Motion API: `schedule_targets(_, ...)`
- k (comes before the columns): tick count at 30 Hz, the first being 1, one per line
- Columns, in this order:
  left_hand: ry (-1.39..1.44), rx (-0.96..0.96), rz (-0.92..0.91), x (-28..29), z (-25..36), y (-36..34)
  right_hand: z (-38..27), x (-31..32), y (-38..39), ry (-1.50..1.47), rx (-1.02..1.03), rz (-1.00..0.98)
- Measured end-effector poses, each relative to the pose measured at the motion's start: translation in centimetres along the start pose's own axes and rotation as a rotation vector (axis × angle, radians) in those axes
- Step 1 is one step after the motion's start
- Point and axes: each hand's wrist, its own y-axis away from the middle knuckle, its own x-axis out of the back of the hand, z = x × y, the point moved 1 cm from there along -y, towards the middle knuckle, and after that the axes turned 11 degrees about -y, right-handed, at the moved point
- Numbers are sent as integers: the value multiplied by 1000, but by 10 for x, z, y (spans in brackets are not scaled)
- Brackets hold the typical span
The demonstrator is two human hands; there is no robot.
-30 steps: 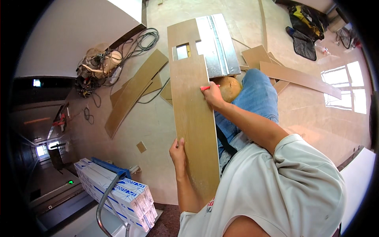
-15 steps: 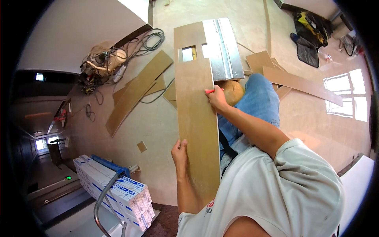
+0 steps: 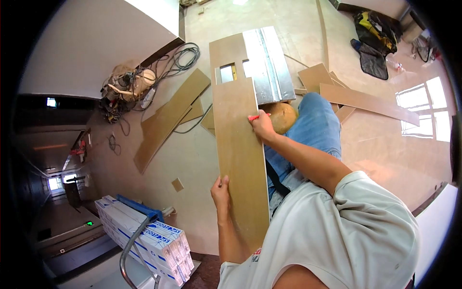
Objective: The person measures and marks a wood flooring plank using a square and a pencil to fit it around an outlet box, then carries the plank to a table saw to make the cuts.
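Observation:
A long wood-coloured floor plank (image 3: pixel 239 144) reaches from my lap up over a shiny metal-topped piece (image 3: pixel 269 67). Near its far end it has a square cut-out and a notch in the right edge. My left hand (image 3: pixel 220 193) grips the plank's left edge, thumb on top and fingers partly hidden beneath. Resting at the right edge, below the notch, my right hand (image 3: pixel 263 126) is closed around a red pen-like marker (image 3: pixel 253 117). The marker lies low over the plank surface; whether its tip touches cannot be made out. Beside that hand is a rounded tan thing (image 3: pixel 283 118).
Loose planks lie on the floor at left (image 3: pixel 168 125) and right (image 3: pixel 370 103). A coiled cable (image 3: pixel 185 55) trails from a tool heap (image 3: pixel 130 86). White-and-blue boxes (image 3: pixel 144 236) are stacked lower left beside a bent metal tube (image 3: pixel 129 250). A black-and-yellow bag (image 3: pixel 378 31) sits upper right.
The whole view has shifted slightly, with the plank and floor things lower in it. Both hands keep about the same places on the plank, the red marker still in the right one.

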Motion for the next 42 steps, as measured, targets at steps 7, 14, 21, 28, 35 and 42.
schedule_targets(7,-47,15,97,1,5,8,-12,2,3,-113,-36,12)
schedule_targets(14,100,-85,245,-1,31,39,-37,23,24,-409,-43,-102)
schedule_targets(21,-206,-199,340,28,42,76,-140,74,0,-760,-20,-497)
schedule_targets(28,51,-255,261,34,64,98,-248,77,-11,-1157,269,-795)
schedule_targets(35,26,-309,173,30,75,98,-237,96,-10,-1113,256,-601)
schedule_targets(42,35,-346,167,27,73,91,-235,136,2,-599,329,-314)
